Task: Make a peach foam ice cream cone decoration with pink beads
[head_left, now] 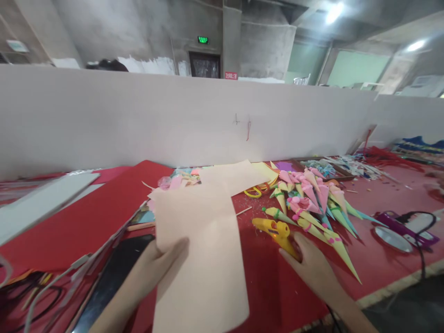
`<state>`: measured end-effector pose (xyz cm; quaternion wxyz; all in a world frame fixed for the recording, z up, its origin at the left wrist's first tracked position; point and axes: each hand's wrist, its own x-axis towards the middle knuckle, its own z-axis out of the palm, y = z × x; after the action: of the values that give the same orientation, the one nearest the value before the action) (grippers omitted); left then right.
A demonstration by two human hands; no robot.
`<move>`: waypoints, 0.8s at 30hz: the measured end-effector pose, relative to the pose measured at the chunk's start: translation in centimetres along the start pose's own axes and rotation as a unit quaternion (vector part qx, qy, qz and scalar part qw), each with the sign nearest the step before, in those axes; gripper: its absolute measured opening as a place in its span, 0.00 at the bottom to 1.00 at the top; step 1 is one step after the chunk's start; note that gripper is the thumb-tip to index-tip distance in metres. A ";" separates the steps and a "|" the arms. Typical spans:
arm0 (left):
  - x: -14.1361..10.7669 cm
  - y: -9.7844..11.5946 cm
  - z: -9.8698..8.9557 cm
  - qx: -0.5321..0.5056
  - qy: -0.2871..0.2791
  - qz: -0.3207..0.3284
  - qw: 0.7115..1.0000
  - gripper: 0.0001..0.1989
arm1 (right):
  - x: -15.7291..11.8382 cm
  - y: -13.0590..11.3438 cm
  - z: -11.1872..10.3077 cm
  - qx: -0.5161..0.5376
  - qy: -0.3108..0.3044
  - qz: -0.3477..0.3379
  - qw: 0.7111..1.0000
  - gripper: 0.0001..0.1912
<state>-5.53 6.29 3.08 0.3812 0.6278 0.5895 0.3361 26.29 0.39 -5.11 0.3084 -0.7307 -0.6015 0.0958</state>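
In my left hand (166,259) is a large pale peach sheet (204,249), pinched at its left edge with the thumb on top. The sheet covers the middle of the red table in front of me. My right hand (305,256) is wrapped round the handle of a yellow hot glue gun (275,230), whose nozzle points left toward the sheet without touching it. Just beyond the glue gun lies a pile of pink, yellow and green paper cones (312,199). Yellow-handled scissors (253,192) rest behind, partly under more pale sheets (239,175).
Red board (104,203) and white panels (45,201) lie at the left, near a dark flat device (118,273) and cables. A purple device with a round mirror-like disc (393,238) sits at the right. A white partition (173,120) closes off the back.
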 end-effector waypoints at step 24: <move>-2.2 -1.1 3.7 -0.093 -0.187 -0.097 0.973 0.20 | -0.1 -0.2 -4.0 -0.128 0.065 -0.112 0.983 0.17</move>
<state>-2.96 3.80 0.40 0.5723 0.5811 0.5321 0.2274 28.18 -1.01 -1.83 0.2595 -0.6969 -0.6655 -0.0644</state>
